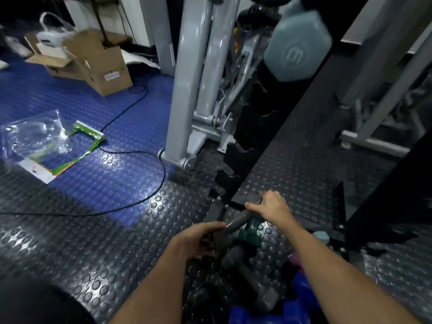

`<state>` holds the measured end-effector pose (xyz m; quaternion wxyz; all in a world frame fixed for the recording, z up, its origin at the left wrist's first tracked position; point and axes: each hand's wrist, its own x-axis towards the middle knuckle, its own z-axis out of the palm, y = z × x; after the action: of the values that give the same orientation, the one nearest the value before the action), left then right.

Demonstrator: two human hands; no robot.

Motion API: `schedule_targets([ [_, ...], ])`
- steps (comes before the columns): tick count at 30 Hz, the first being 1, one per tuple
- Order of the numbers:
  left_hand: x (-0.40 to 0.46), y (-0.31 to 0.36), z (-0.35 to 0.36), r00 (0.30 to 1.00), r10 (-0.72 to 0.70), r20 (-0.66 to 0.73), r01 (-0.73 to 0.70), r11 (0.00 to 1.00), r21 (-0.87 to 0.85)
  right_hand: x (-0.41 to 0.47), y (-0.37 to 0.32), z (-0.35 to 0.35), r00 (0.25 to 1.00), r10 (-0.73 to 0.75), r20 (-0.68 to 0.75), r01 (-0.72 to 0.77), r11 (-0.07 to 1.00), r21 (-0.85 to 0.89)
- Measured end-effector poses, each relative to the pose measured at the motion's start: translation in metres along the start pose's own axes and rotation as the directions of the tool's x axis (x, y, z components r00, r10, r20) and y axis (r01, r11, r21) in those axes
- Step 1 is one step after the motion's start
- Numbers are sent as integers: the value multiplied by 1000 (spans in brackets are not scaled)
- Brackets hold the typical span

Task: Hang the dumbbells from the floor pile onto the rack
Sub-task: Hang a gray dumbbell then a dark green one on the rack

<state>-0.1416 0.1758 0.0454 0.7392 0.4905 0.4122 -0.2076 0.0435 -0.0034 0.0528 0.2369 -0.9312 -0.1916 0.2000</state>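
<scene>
- Landmark: black rack point(236, 146), a dark upright with paired hooks, rising from the studded floor mat point(93, 242) toward the top of the view; every place below is given from it
- Already hung: one pale blue dumbbell point(297, 46) on the rack's upper part
- Floor pile point(254, 284): at the rack's foot, on the side nearest the person; grey, green, blue and purple weights lie jumbled, and blur hides how many
- Item in hand: grey dumbbell point(238, 219), at the near edge of the rack's foot, above a green dumbbell point(249, 232) in the pile
- Left hand point(198, 238): fingers curled over the nearer end of the grey dumbbell, clasping it
- Right hand point(272, 206): fingers wrapped over its farther end, closest to the rack's base
- Step, as judged: lifting a weight out of the pile, hanging not yet done
- Next move calls for: raising it clear of the green one, turning the bar level, then setting the bar into a free pair of hooks low on the rack
- Edges: hook tips jut out along the rack's near side; a grey machine frame point(187, 90) stands just beside the rack on its left
- Open room: bare mat to the rack's right; black cable point(131, 206), plastic bag point(35, 136) and cardboard box point(100, 64) lie well off to its left
</scene>
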Motion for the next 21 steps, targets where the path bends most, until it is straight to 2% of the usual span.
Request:
schedule_targets([
  [3,-17,14,8,983,148,104,-131,979,-156,-8,-4,-33,998,28,-57,-25,998,54],
  [6,-31,27,20,947,257,192,-186,927,-325,-13,-9,-62,996,40,-81,-29,990,135],
  [8,-39,36,29,893,373,253,-252,879,-405,-16,-11,-78,995,37,-91,-17,978,208],
  [13,-56,60,47,718,592,366,-409,784,-467,-30,-20,-110,998,0,-68,21,952,304],
  [16,-77,81,55,666,654,360,-505,750,-427,-40,-26,-132,998,-67,-12,66,915,398],
  [19,-100,102,55,629,729,272,-611,679,-408,-41,-37,-154,987,-162,9,139,878,458],
  [21,-116,112,51,566,783,257,-672,619,-408,-36,-45,-169,989,-147,-21,129,779,614],
])
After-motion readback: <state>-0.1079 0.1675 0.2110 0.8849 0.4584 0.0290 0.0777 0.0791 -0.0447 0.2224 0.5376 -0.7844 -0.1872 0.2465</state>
